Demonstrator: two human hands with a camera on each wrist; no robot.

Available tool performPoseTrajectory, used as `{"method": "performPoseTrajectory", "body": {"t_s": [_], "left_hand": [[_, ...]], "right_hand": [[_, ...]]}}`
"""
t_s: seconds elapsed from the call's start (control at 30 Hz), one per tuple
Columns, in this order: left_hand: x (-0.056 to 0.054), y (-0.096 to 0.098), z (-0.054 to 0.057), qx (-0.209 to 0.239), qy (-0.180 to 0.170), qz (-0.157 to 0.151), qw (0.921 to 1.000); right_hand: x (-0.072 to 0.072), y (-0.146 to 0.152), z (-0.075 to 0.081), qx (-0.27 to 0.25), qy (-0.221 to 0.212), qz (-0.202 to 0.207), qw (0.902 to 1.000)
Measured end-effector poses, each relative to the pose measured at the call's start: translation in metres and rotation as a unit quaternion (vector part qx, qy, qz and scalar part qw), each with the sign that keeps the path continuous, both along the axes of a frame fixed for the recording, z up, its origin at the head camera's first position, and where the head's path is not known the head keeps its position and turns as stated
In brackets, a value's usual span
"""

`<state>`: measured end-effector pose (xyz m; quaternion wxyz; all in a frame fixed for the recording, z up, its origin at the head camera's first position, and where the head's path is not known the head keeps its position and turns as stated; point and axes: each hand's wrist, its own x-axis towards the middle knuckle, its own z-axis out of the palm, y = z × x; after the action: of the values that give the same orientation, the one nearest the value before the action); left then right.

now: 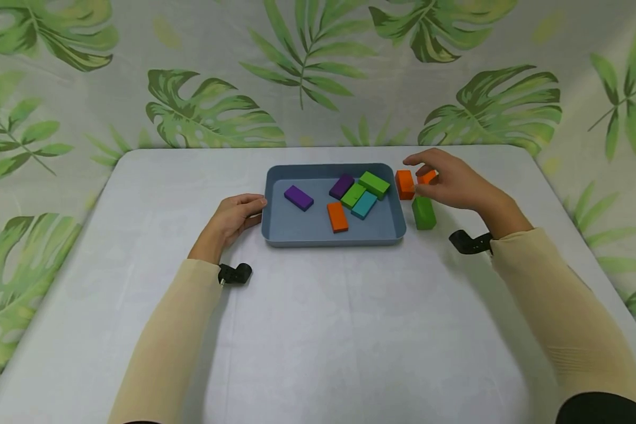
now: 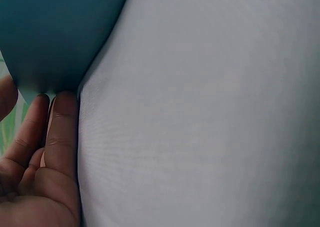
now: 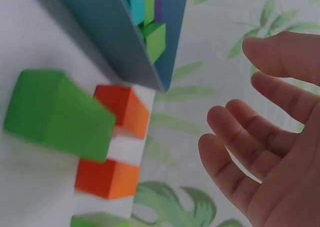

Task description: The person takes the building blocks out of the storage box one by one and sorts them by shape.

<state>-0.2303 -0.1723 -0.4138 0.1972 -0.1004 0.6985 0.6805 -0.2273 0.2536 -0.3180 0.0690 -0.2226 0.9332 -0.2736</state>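
At the left end of the grey-blue tray [image 1: 297,237] is my left hand [image 1: 235,217]. Its fingertips meet the outer wall of the tray [image 2: 60,37] in the left wrist view, with the thumb close by the rim. My right hand [image 1: 453,179] hovers off the tray's right end with nothing in it, thumb and fingers spread apart. Below it stand an orange block [image 1: 404,185], a second orange block [image 1: 429,176] partly hidden by the fingers, and a green block [image 1: 424,214]. Another green block [image 3: 100,221] shows at the bottom of the right wrist view.
Inside the tray lie two purple blocks, one left [image 1: 299,198] and one farther right [image 1: 341,186], an orange block [image 1: 337,217], a teal block [image 1: 364,205] and two green blocks [image 1: 374,185]. A leaf-patterned cloth [image 1: 217,112] rises behind the white table [image 1: 318,330].
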Motion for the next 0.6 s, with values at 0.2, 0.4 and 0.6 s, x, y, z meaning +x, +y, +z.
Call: {"method": "performPoseTrajectory", "body": {"t_s": [0.2, 0.4, 0.6], "left_hand": [[0.000, -0.001, 0.000, 0.002, 0.001, -0.001, 1.0000], [-0.001, -0.001, 0.000, 0.001, 0.000, 0.000, 1.0000], [0.000, -0.001, 0.000, 0.001, 0.001, 0.001, 1.0000]], "right_hand": [[-0.011, -0.023, 0.004, 0.010, -0.002, 0.027, 0.9996], [-0.026, -0.048, -0.002, 0.043, -0.002, 0.055, 0.9976], [-0.041, -0.064, -0.014, 0.097, -0.018, 0.071, 0.9926]]}}
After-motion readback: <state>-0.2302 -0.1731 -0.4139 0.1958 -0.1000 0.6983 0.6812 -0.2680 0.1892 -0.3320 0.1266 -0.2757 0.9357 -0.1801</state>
